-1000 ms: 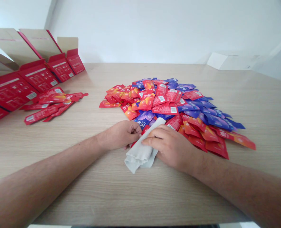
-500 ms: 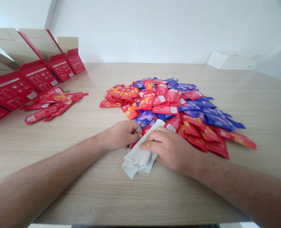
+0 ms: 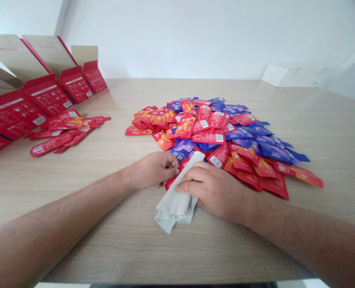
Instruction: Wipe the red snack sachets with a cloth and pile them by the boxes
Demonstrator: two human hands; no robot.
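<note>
Slid a bit nearer the table's front edge since the earlier shot: that's the lower end of the pale grey ribbed cloth [image 3: 175, 210], now folded into a long strip, and the right hand [image 3: 215, 192] has shifted with it. The cloth sits between both hands, its top end lying up against the edge of a big heap of glossy red, orange and purple-blue foil sachets [image 3: 207, 120].

Left hand [image 3: 151, 170] is curled into a loose fist, fingertips right at the cloth's edge and beside a red foil sachet [image 3: 173, 182]. Can't tell from this angle if it's actually pinching anything. Right hand is narrow too, fingers wrapped across the strip, thumb side down, so that one looks like a real hold.

Handling tip, for what it's worth: with soft ribbed fabric like this, keep one hand pinning the fold and let the other do the smoothing, otherwise the layers creep. Working on the bare light wood-grain table [image 3: 330, 128] also keeps it from snagging the sachets.

Off to the left sit open red cardboard cartons [image 3: 48, 96], with loose red sachets [image 3: 57, 142] lying in front.
</note>
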